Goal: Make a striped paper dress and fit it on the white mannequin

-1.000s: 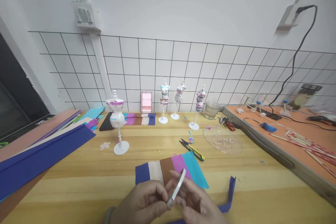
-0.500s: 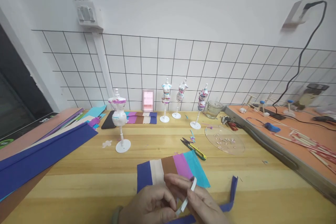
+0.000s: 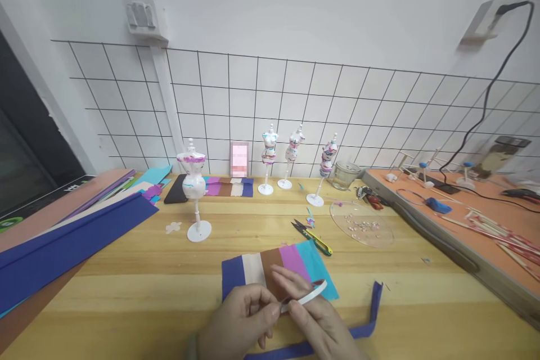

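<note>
My left hand (image 3: 240, 323) and my right hand (image 3: 314, 323) meet low in the view over the wooden table (image 3: 139, 287). Both pinch a thin white strip (image 3: 307, 295), which slants up to the right between the fingers. Just beyond the hands lies a fan of coloured paper pieces (image 3: 276, 267): dark blue, white, brown, pink and cyan. A narrow dark blue paper strip (image 3: 371, 309) lies bent beside my right hand. Small thread snips (image 3: 312, 237) with a yellow-green handle rest past the paper fan.
A white mini mannequin (image 3: 194, 188) stands mid-left; three more (image 3: 291, 154) stand by the wire grid wall. Blue and brown paper sheets (image 3: 63, 247) lie left. A clear plate of beads (image 3: 360, 225) and a glass jar (image 3: 345, 175) sit right, beside an orange board (image 3: 485, 219) with sticks and cables.
The white strip turned from nearly upright to lying almost flat, pointing right. My hands stayed low over the paper fan; the camera tilted slightly.
</note>
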`<state>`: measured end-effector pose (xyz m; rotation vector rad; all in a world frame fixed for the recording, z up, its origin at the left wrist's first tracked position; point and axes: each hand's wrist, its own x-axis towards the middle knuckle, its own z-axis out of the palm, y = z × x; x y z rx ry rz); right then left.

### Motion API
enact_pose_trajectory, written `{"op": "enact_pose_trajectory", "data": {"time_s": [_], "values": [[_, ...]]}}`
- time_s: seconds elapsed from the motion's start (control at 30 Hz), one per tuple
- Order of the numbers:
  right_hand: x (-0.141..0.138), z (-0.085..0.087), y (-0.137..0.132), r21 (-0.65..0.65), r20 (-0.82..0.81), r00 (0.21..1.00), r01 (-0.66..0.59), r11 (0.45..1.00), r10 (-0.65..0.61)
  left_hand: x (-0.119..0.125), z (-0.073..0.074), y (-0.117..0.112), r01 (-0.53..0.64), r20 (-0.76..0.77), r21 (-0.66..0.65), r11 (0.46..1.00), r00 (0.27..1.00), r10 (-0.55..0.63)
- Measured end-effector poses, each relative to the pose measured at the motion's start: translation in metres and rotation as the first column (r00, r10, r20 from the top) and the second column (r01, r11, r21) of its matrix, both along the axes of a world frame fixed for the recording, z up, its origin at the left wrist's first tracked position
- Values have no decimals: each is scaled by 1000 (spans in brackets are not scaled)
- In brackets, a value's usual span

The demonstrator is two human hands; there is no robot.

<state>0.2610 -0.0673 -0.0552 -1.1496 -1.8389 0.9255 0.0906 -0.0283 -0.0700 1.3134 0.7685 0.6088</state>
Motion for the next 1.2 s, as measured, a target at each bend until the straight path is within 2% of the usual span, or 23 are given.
{"op": "enact_pose_trajectory", "data": {"time_s": [0.1,0.27,0.33,0.47,0.6,0.7,0.8,0.93,1.0,1.1,1.2], "values": [[-1,-1,0,29,43,999,-29,999,27,2,1,-1,-16,-6,-38,999,1000,16],[0,-7,0,84,80,997,-12,996,5,5,5,-2,-46,-26,-76,996,999,44],[1,-10,-2,87,61,997,46,995,-51,4,5,-2,-49,-26,-74,996,999,47],[6,-17,-5,94,-36,969,247,965,-244,0,7,-1,-45,-60,-44,998,997,42],[9,-19,-2,251,0,963,262,932,-271,-8,18,1,-49,-162,8,999,985,50],[7,-20,1,357,-29,941,326,876,-338,-17,29,6,-41,-234,41,998,971,49],[6,-21,0,249,-96,902,432,867,-422,-25,34,10,-31,-303,83,996,951,55],[5,-21,-3,-40,-212,829,521,852,-517,-32,30,12,10,-453,138,990,890,54],[5,-20,-4,-88,-200,814,540,837,-546,-33,27,12,26,-531,188,982,844,79],[4,-22,-1,13,-49,868,495,869,-494,-37,24,12,58,-647,243,968,754,117],[3,-26,2,149,133,914,365,919,-384,-43,23,14,101,-727,236,966,678,107]]}}
